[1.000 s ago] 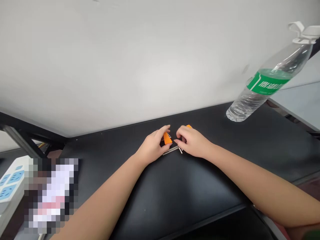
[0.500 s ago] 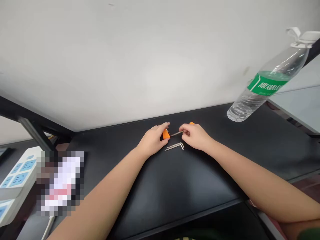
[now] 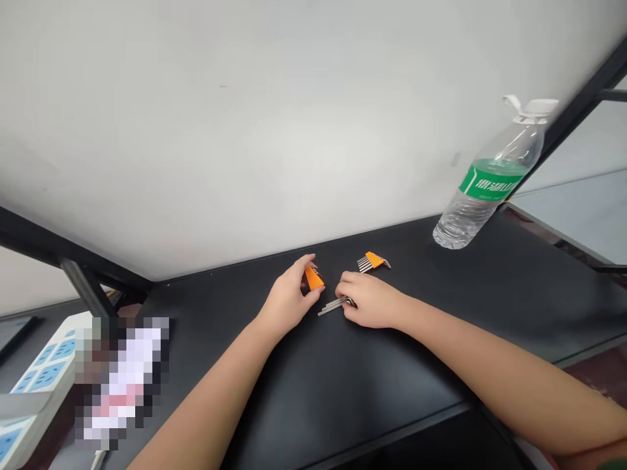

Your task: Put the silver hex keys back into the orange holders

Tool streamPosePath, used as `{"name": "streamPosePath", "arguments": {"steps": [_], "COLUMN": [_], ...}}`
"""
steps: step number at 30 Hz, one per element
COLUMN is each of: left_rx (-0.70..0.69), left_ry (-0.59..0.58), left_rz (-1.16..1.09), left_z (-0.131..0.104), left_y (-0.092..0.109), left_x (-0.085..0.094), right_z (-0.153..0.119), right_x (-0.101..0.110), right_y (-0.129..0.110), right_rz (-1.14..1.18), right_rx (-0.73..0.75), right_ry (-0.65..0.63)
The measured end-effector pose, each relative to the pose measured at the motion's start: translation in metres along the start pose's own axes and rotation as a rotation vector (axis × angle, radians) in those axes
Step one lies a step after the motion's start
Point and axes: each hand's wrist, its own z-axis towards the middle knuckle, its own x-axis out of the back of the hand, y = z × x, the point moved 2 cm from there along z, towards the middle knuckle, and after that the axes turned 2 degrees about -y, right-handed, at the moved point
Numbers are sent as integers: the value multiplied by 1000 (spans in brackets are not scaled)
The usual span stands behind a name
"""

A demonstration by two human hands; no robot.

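Note:
An orange hex key holder [image 3: 314,279] is pinched between the thumb and fingers of my left hand [image 3: 288,301], with a few dark key ends at its top. Close by on the right, my right hand [image 3: 373,301] is closed over the bent ends of several silver hex keys [image 3: 332,305], whose straight ends point left along the black table. How many of them it grips is hidden by the fingers. Just beyond it lies another orange holder [image 3: 375,259], with a row of hex keys sticking out on its left.
The black table [image 3: 318,391] meets a pale wall [image 3: 274,143] at the back. A large water bottle [image 3: 477,189] with a green label stands at the back right. On the left are a white power strip [image 3: 53,359] and a blurred-out device [image 3: 127,378] with a cable.
My right hand has moved towards me, placing a hex key beside the two loose ones, and its fingers now cover their bends. The second orange holder has come into full view. The camera has shifted.

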Motion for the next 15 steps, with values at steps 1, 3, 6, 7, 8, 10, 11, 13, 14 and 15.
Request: {"name": "streamPosePath", "arguments": {"steps": [1,3,6,7,8,10,11,13,14,15], "left_rx": [-10,-31,-83,-109,-142,-217,-246,-279,-288,-295], "left_ry": [-20,-25,-17,-12,-4,4,4,-4,-14,-20], "left_rz": [16,45,81,99,122,177,204,244,257,265], "left_z": [-3,-8,-12,-13,-13,-14,-15,-16,-16,-16], "left_y": [4,11,14,14,14,12,11,7,6,5], "left_x": [0,-1,-7,-9,-11,-12,-12,-11,-11,-11], "right_z": [2,6,11,12,13,15,15,17,18,19], "right_x": [1,1,-2,-4,-5,-8,-9,-11,-12,-12], "right_y": [0,-1,-2,-3,-3,-3,-3,-2,-2,-1], "right_rz": [41,161,328,365,398,478,532,648,698,731], "right_rx": [-1,-4,40,49,46,13,-10,-57,-84,-108], "right_ry": [54,157,227,240,255,281,283,271,264,256]}}
